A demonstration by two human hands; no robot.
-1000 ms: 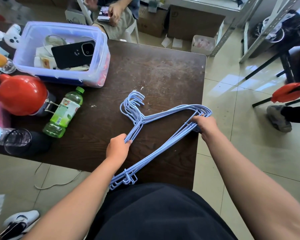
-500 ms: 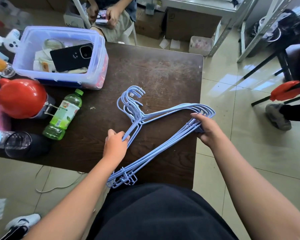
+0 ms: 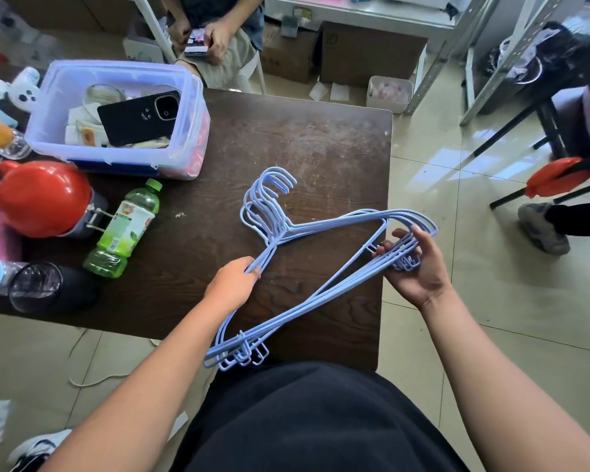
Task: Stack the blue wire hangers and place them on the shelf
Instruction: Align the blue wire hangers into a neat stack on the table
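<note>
You stand at a big dark brown table (image 3: 304,137) and look down at your own two hands.

At the back left of the table sits a clear plastic box (image 3: 48,107) with a blue base. Inside it a black phone (image 3: 140,119) lies face down on top of papers and small packets. You cannot tell what every packet is.

A red ball-shaped thing (image 3: 43,197) sits near the left edge, in front of the box. Just beside it a green bottle (image 3: 125,231) lies on its side, with its green cap pointing to the box. A see-through cup (image 3: 36,286) lies on its side near the bottle's bottom end.

The blue hangers (image 3: 324,286) are bunched together in a stack over the front right part of the table. Their hooks point away from you, to the middle of the table. One end of the stack pokes past the right edge of the table, and the other end is close to your body.

Your left hand (image 3: 232,284) has its fingers curled tight round the wires just below the hooks. Your right hand (image 3: 414,265) is palm up at the right end, fingers bent loosely round the wires there.
</note>
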